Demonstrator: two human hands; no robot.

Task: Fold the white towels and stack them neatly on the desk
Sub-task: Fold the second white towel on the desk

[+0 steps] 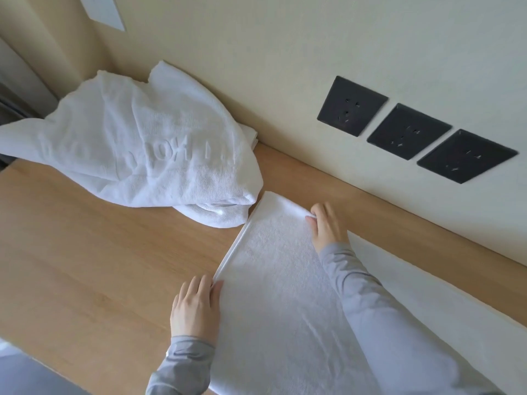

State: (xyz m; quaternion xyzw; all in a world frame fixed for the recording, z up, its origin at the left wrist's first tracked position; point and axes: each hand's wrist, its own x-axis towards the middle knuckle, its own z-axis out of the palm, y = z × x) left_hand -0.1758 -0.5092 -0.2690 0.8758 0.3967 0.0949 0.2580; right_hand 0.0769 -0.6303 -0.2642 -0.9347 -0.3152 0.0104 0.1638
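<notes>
A white towel (273,280) lies flat and long on the wooden desk (85,266), its short end toward the left. My left hand (196,306) pinches the near corner of that end, thumb on top. My right hand (325,223) pinches the far corner, close to the wall. A crumpled heap of white towel (142,149) with raised lettering sits at the desk's far left, touching the flat towel's end. Grey sleeves cover both forearms.
Three black wall sockets (407,129) are set in the cream wall behind the desk. A wooden upstand (370,201) runs along the desk's back edge. Bare wood stretches to the left of my hands.
</notes>
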